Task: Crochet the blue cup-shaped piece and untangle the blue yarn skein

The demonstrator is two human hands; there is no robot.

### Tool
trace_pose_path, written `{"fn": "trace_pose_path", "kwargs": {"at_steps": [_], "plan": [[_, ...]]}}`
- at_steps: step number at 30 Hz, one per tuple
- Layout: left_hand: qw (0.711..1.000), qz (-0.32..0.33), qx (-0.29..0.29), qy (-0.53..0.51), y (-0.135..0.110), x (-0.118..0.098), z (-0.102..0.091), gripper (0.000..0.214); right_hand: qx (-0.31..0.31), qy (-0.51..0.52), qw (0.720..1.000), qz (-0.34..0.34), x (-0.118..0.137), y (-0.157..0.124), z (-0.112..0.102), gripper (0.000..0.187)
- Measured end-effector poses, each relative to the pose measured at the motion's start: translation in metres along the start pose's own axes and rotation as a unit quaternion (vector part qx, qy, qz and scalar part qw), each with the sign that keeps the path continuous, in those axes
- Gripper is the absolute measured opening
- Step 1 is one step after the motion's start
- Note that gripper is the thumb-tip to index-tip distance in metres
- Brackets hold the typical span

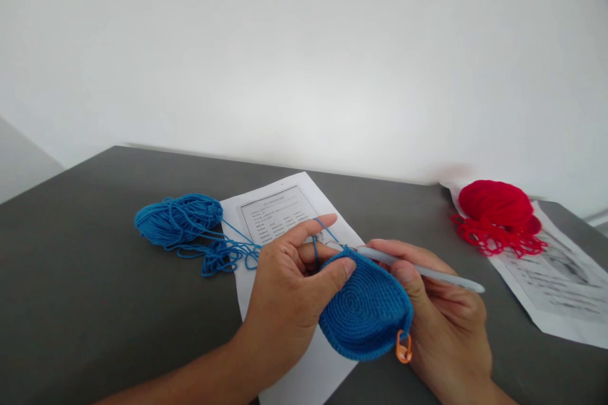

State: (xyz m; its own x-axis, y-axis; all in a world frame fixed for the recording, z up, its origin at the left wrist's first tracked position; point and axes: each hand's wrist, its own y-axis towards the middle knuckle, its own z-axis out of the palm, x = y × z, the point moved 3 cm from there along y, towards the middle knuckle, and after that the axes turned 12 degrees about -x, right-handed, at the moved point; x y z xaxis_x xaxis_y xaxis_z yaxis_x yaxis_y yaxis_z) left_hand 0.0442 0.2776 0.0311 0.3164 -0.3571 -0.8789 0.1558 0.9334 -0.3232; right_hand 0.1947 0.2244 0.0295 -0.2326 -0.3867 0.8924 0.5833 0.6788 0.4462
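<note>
A round piece of blue crochet work [363, 310], worked in a spiral, hangs between both hands. My left hand [297, 285] pinches its upper left edge with the thumb in front. Blue yarn runs over the raised left index finger down to the edge of the piece. My right hand [441, 310] is closed around a pale grey crochet hook [446, 276], thumb on top. The hook's tip lies near the top edge of the piece, partly hidden by the left fingers. An orange stitch marker [403, 349] dangles from the lower right edge.
On the dark grey table [118, 316], a blue yarn skein [178, 221] lies at left, its loose strands crossing a printed sheet [294, 193] under my hands. At right, a red yarn ball [496, 205] rests on another printed sheet [555, 310]. A white wall [304, 57] stands behind.
</note>
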Motion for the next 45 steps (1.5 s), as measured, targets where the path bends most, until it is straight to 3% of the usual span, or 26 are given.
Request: {"fn": "trace_pose_path", "kwargs": {"at_steps": [10,16,19,24,27,33,36,41,45], "plan": [[0.999,-0.026,0.033,-0.014,0.002,0.003,-0.002,0.066,0.038,0.084,0.987,0.129,-0.008,0.003,0.0,0.021],[0.997,-0.057,0.05,-0.032,0.003,0.006,-0.003,0.067,0.067,0.123,0.98,0.145,-0.01,0.006,-0.001,0.021],[0.999,-0.028,0.032,0.016,0.004,0.004,-0.002,0.063,0.064,0.105,0.985,0.12,-0.013,0.007,-0.005,0.022],[0.983,0.082,-0.052,0.153,0.005,-0.004,-0.005,0.053,0.08,0.078,0.992,0.062,-0.017,0.002,-0.005,0.017],[0.977,0.102,-0.069,0.173,0.004,-0.006,-0.005,0.053,0.065,0.048,0.997,0.003,-0.015,-0.002,-0.001,0.016],[0.986,0.077,-0.05,0.141,0.005,-0.004,-0.002,0.056,0.05,-0.079,0.983,-0.16,0.001,-0.007,0.006,0.02],[0.992,0.061,-0.033,0.107,0.003,-0.001,-0.002,0.054,0.067,-0.098,0.972,-0.202,0.006,-0.009,0.006,0.023],[0.999,-0.006,0.033,-0.021,-0.001,0.007,-0.001,0.056,0.037,-0.08,0.98,-0.179,0.003,-0.007,0.002,0.018],[0.995,-0.052,0.041,-0.069,-0.001,0.008,0.0,0.059,0.01,-0.011,0.992,-0.128,0.0,-0.008,0.003,0.009]]}}
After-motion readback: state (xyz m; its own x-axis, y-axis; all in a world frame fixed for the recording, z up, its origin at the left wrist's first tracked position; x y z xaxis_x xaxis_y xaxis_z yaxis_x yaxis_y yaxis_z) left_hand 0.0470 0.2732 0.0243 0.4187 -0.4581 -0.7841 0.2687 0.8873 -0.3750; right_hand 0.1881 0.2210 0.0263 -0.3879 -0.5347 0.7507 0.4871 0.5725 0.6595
